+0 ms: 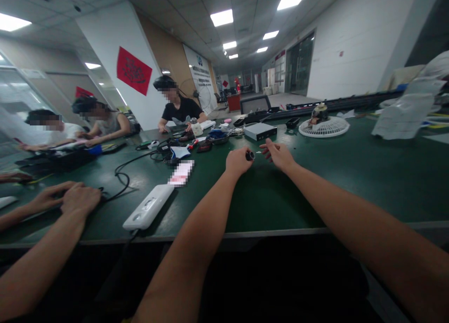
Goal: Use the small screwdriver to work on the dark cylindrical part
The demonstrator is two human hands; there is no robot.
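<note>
My left hand (pixel 238 162) is closed around a small black cylinder (pixel 249 156), whose round end pokes out past the fingers toward the right. The rest of the cylinder is hidden in my palm. Across a short gap, my right hand (pixel 279 157) hovers over the green table (pixel 259 201) with its fingers apart and nothing visible in them. Between the two hands is a tiny pale piece (pixel 258 152), too small to name. Just beyond them sits a grey-and-black metal box (pixel 260 131).
A white fan grille with its motor (pixel 323 125) lies at the right back. Cables and small parts (pixel 168 147) crowd the left back. A white power strip (pixel 149 207) and a phone (pixel 181 173) lie left of my arm. Another person's hands (pixel 79 199) rest farther left; several people sit beyond.
</note>
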